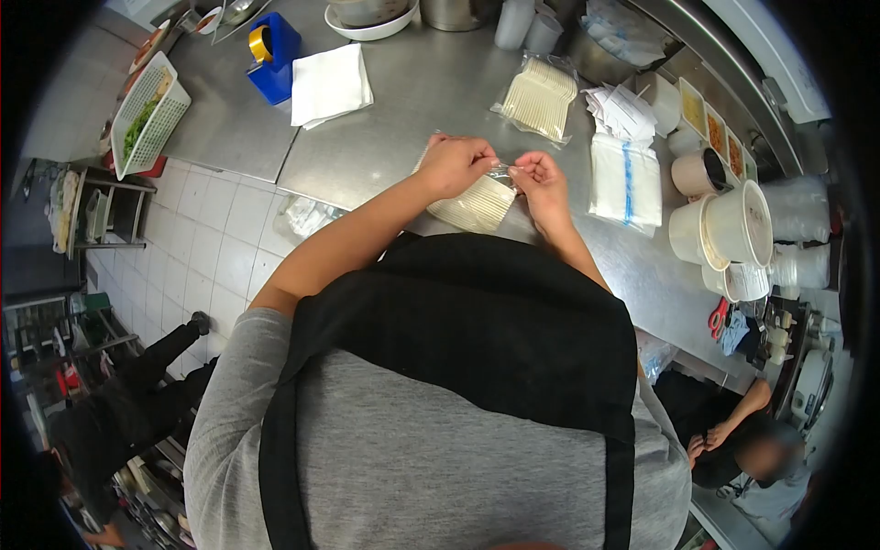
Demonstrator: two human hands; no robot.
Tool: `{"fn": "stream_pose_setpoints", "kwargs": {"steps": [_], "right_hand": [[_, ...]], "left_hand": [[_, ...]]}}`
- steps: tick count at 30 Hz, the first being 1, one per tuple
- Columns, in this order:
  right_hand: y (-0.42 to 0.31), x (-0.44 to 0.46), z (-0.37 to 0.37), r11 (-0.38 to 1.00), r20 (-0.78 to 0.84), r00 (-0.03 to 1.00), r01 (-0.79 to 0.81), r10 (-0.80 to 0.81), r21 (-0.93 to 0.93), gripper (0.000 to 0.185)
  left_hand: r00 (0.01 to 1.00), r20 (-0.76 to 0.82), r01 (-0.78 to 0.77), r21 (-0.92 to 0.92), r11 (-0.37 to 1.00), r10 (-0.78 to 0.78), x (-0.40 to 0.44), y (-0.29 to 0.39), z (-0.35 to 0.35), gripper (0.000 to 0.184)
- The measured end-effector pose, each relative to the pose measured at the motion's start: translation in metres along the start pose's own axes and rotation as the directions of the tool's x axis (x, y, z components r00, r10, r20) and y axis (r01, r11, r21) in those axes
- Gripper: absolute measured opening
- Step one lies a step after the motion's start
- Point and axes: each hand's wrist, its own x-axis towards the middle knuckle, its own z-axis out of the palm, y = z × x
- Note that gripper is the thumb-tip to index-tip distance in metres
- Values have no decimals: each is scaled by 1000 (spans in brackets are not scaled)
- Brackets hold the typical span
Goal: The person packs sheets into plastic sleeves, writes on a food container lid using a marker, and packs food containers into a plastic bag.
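Shirt [449,467] nearest; beyond, left hand [456,167] and right hand [544,190] tightly pinch the pack [473,206] film [500,170], working it; next seemingly wants steady tension.

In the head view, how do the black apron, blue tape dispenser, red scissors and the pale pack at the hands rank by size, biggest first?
1. Black apron
2. Pale pack and blue tape dispenser: too close to rank, as the left hand partly covers the pack
3. Red scissors
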Motion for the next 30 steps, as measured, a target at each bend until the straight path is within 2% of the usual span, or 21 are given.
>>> {"fn": "stream_pose_setpoints", "kwargs": {"steps": [2, 4, 5, 6, 8, 10, 12, 15, 18, 19, 21, 24, 27, 30], "right_hand": [[6, 1, -4, 999, 12, 999, 33, -33, -11, 8], [11, -3, -6, 951, -4, 981, 189, -196, -243, 9], [0, -8, 2, 865, 22, 922, 372, -387, -338, 11], [-4, -12, 4, 891, 7, 949, 299, -316, -342, 12], [-10, -12, 12, 910, -30, 967, 227, -253, -347, 13], [-14, -8, 23, 866, -21, 951, 272, -309, -419, 15], [-27, -7, 31, 821, -26, 945, 269, -326, -503, 16], [-36, -11, 42, 891, -17, 970, 214, -241, -399, 16], [-29, -13, 44, 887, -1, 970, 224, -245, -403, 16], [-30, -14, 45, 836, 25, 954, 275, -300, -474, 16], [-33, -16, 45, 710, 88, 915, 364, -395, -602, 16], [-33, -14, 43, 600, 138, 861, 448, -490, -663, 12], [-38, -15, 47, 386, 222, 790, 498, -572, -776, 10], [-37, -16, 49, 307, 232, 770, 484, -594, -820, 8]], "left_hand": [[997, 9, -73, 40, 997, 73, 3, -12, 7, 16], [999, -33, -33, 81, 996, 35, 3, -12, 13, 16], [997, -53, 58, 106, 993, -53, 2, -8, 13, 16], [987, -78, 150, 127, 980, -141, 2, -3, 14, 16], [947, -6, 322, 10, 947, -322, 0, 12, 7, 17], [913, 9, 406, -120, 906, -408, -5, 23, 4, 18], [906, 31, 416, -244, 876, -422, -11, 19, -1, 17], [893, 52, 428, -398, 811, -446, -20, 16, -3, 15], [873, 76, 442, -543, 714, -482, -29, 15, -3, 13], [867, 87, 442, -590, 675, -491, -31, 15, -2, 12], [867, 49, 427, -583, 691, -495, -34, 20, -4, 12], [877, -19, 406, -501, 764, -479, -37, 34, -16, 12], [890, -74, 376, -439, 816, -450, -38, 36, -15, 12], [906, -109, 333, -415, 847, -409, -39, 34, -10, 12]]}}
